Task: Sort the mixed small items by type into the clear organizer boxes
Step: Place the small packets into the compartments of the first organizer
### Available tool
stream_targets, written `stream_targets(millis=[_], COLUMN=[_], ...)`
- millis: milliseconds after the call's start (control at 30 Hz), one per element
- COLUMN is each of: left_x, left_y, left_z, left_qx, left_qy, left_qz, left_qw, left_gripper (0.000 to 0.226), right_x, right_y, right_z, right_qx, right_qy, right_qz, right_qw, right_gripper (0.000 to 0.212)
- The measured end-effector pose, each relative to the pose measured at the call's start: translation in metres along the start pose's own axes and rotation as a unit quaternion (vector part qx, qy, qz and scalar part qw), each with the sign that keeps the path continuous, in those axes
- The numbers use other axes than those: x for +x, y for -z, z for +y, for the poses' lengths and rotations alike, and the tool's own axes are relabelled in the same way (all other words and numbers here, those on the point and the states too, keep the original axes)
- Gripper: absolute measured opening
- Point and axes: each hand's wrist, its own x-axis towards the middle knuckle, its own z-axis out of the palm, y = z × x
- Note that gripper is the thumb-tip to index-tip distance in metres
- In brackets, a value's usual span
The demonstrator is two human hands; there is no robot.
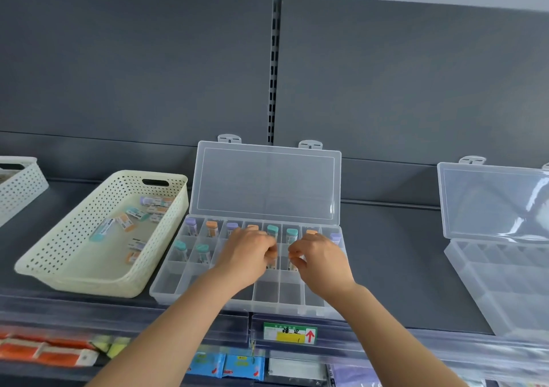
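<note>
A clear organizer box lies open on the grey shelf, its lid leaning against the back panel. Small capped tubes stand in its compartments: purple, orange and teal caps. Both hands hover over the middle row. My left hand has its fingers curled over a tube whose cap is hidden. My right hand pinches another tube in the neighbouring compartment. A cream perforated basket to the left holds several loose tubes lying flat.
A second open clear organizer sits at the right with nothing in it. A white perforated basket stands at the far left. A price label hangs on the shelf edge, with packaged goods on the shelf below.
</note>
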Motion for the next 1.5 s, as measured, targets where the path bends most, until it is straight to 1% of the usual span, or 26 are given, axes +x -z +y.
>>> stream_targets(millis=[100, 200, 367, 500, 700, 800, 900, 967, 1100, 1167, 1233, 1300, 1367, 1433, 1500], left_x=[-0.001, -0.002, -0.005, -0.016, -0.043, -0.056, -0.065, -0.071, -0.076, -0.074, -0.072, -0.069, -0.064, -0.058, -0.052], left_y=[-0.001, -0.001, 0.002, 0.018, 0.055, 0.073, 0.09, 0.098, 0.107, 0.109, 0.109, 0.105, 0.099, 0.095, 0.092], left_z=[0.0, 0.0, 0.001, -0.006, -0.044, -0.07, -0.101, -0.125, -0.177, -0.201, -0.221, -0.239, -0.254, -0.265, -0.273], left_qx=[0.005, 0.009, 0.001, 0.023, 0.092, 0.132, 0.173, 0.189, 0.212, 0.222, 0.224, 0.222, 0.22, 0.227, 0.233], left_qy=[-0.01, -0.013, 0.005, 0.016, 0.087, 0.129, 0.166, 0.186, 0.222, 0.233, 0.237, 0.228, 0.206, 0.176, 0.148], left_qz=[0.005, 0.01, 0.029, 0.05, 0.068, 0.061, 0.057, 0.039, -0.039, -0.081, -0.112, -0.14, -0.167, -0.191, -0.207], left_qw=[1.0, 1.0, 1.0, 0.998, 0.99, 0.981, 0.969, 0.963, 0.951, 0.943, 0.939, 0.938, 0.939, 0.939, 0.939], left_gripper=[0.012, 0.012, 0.023, 0.024, 0.029, 0.031, 0.033, 0.038, 0.039, 0.04, 0.039, 0.039, 0.039, 0.038, 0.039], right_x=[-0.001, -0.005, -0.006, -0.001, 0.022, 0.042, 0.067, 0.085, 0.122, 0.141, 0.158, 0.173, 0.184, 0.192, 0.199], right_y=[0.001, 0.002, 0.006, 0.011, 0.009, 0.004, -0.006, -0.015, -0.035, -0.048, -0.06, -0.071, -0.083, -0.093, -0.101], right_z=[0.0, -0.001, -0.003, -0.012, -0.044, -0.07, -0.104, -0.127, -0.173, -0.192, -0.21, -0.224, -0.233, -0.239, -0.244], right_qx=[0.011, 0.023, 0.029, 0.016, 0.0, 0.002, -0.001, -0.006, -0.021, -0.051, -0.105, -0.186, -0.263, -0.311, -0.332], right_qy=[0.0, 0.003, 0.0, 0.013, 0.057, 0.092, 0.129, 0.15, 0.172, 0.178, 0.181, 0.169, 0.152, 0.132, 0.115], right_qz=[-0.001, 0.016, 0.022, 0.014, -0.012, -0.029, -0.038, -0.046, -0.06, -0.079, -0.112, -0.146, -0.175, -0.194, -0.209], right_qw=[1.0, 1.0, 0.999, 1.0, 0.998, 0.995, 0.991, 0.988, 0.983, 0.98, 0.971, 0.957, 0.937, 0.921, 0.913], right_gripper=[0.015, 0.018, 0.026, 0.031, 0.033, 0.034, 0.03, 0.029, 0.032, 0.032, 0.033, 0.033, 0.028, 0.021, 0.019])
